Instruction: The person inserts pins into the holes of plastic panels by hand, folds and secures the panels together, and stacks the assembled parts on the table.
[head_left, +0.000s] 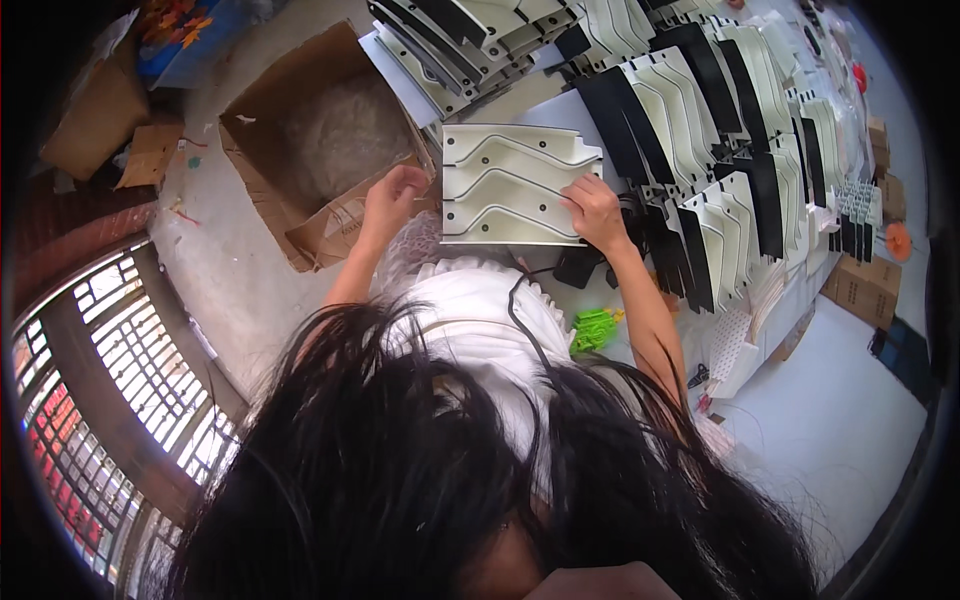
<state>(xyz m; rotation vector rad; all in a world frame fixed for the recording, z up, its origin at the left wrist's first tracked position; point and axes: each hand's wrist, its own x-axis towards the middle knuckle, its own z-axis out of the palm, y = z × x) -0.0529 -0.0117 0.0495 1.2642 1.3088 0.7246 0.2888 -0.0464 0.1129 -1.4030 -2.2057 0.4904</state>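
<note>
A cream-white moulded panel (515, 190) with zigzag ridges, dark lines along them and small round dark spots lies in front of me. At its right edge my right hand (597, 212) has its fingers bent and pressed together on the panel. My left hand (397, 200) is raised left of the panel, beside the near flap of a cardboard box (255, 150). Its fingers are curled in toward the thumb; whether something small is between them cannot be made out.
Stacked cream panels (665, 110) and black strips or flaps (625, 125) crowd the right side. More panels (470, 60) are piled beyond. Translucent plastic lies inside the box. A bright green item (595, 330) is near my lap. Brown cartons (862, 288) stand far right; a barred window (140, 340) is at left.
</note>
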